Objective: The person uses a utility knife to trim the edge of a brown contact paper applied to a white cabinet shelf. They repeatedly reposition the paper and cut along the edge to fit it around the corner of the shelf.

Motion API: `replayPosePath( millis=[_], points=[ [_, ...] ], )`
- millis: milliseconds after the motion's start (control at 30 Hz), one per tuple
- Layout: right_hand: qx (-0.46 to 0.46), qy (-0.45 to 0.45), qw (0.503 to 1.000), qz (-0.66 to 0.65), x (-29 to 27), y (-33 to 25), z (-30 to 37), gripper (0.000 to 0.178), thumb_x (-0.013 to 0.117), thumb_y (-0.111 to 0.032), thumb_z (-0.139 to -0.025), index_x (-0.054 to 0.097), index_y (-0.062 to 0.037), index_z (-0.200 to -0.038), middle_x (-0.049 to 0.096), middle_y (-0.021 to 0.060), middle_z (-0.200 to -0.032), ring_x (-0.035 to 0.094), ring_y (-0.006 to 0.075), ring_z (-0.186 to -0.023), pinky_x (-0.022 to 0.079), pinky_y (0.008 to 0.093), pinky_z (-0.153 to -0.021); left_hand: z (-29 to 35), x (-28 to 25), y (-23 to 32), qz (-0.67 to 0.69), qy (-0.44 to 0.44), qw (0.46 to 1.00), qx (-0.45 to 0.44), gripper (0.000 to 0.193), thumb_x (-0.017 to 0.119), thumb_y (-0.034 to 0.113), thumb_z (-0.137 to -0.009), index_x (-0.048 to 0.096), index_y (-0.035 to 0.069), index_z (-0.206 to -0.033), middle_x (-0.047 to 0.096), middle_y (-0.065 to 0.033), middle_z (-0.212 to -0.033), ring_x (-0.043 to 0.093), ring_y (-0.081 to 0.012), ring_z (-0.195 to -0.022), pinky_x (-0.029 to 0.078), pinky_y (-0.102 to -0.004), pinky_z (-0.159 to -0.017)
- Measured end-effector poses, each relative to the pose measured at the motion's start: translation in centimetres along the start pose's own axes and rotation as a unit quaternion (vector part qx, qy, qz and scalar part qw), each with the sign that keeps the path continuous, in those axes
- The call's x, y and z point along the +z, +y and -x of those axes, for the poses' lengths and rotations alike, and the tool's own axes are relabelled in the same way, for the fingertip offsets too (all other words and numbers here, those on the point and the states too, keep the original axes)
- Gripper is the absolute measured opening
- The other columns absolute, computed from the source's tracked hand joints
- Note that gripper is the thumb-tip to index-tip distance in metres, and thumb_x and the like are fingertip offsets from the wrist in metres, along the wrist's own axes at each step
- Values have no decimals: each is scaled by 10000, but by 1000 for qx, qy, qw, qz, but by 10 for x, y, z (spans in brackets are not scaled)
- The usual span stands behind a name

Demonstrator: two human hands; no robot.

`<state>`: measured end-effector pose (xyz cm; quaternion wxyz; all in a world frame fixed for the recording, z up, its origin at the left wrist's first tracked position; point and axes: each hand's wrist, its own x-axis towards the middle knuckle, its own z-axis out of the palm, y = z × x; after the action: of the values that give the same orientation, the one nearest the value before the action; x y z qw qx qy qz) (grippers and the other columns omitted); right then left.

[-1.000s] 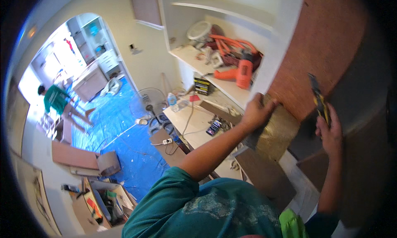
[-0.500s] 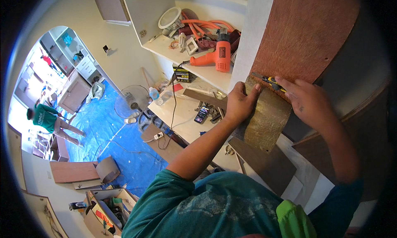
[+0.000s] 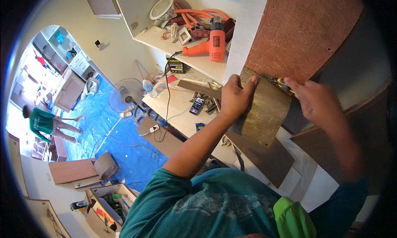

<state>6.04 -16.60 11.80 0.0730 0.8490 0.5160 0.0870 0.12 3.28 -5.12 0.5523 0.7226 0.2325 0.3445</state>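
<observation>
My left hand [image 3: 236, 98] grips the left edge of a thin, shiny olive-brown sheet [image 3: 266, 112], thumb on top. This loose flap hangs down from a reddish-brown panel [image 3: 300, 29], which stands upright beside a pale strip. Closed in my right hand [image 3: 316, 100] is a yellow-and-black utility knife [image 3: 285, 86]. Its blade end points left and lies along the line where the flap meets the panel. My fingers hide part of the handle.
An orange heat gun [image 3: 216, 45] rests on a shelf [image 3: 155, 41] with hoses and lamp parts. Below are a phone [image 3: 196, 105], scraps and a dark board [image 3: 264, 155] on the worktop. A fan [image 3: 126, 95] stands left. A co-worker [image 3: 43, 122] holds a broom-like tool on blue sheeting [image 3: 124, 134].
The knife and my right hand have shifted right along the seam. My left hand still holds the flap. The view has moved slightly, and the co-worker's tool now extends to the right.
</observation>
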Motion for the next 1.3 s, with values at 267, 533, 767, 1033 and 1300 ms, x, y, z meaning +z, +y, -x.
replayPosePath(
  millis=[267,533,767,1033,1300],
  points=[
    [-66,-51,997,-3,-53,34,22,490,620,-82,-921,568,-142,-1405,581,153,-841,589,298,-727,506,435,-672,6,-3,-5,6,19,1000,-7,544,752,441,-883,520,-39,-777,570,-230,-652,517,-229,-586,468,-407,-586],
    [-3,9,1000,-13,-4,-23,-28,480,585,-122,-946,552,-152,-1424,609,180,-887,637,363,-771,528,483,-713,8,3,-8,20,13,1000,-8,528,740,432,-905,518,-26,-764,535,-155,-624,453,-162,-611,437,-375,-572],
    [-35,23,999,-11,12,-22,-41,497,597,-118,-923,558,-155,-1417,619,182,-892,643,382,-801,523,500,-728,10,3,-11,40,26,999,2,517,745,426,-902,544,-35,-782,562,-175,-640,471,-164,-617,453,-374,-585],
    [-48,-9,998,-36,16,0,-21,584,619,-36,-925,510,-185,-1479,596,161,-856,607,323,-797,499,445,-724,12,2,-10,18,30,999,-6,554,747,448,-891,518,-39,-758,529,-211,-622,465,-209,-578,437,-412,-567],
    [-49,-53,997,-3,-26,18,13,548,616,-55,-924,529,-169,-1452,562,145,-807,558,317,-714,475,460,-666,28,4,-17,27,34,998,-39,555,732,467,-905,530,-33,-776,530,-170,-648,475,-191,-609,437,-391,-575]
  ],
)
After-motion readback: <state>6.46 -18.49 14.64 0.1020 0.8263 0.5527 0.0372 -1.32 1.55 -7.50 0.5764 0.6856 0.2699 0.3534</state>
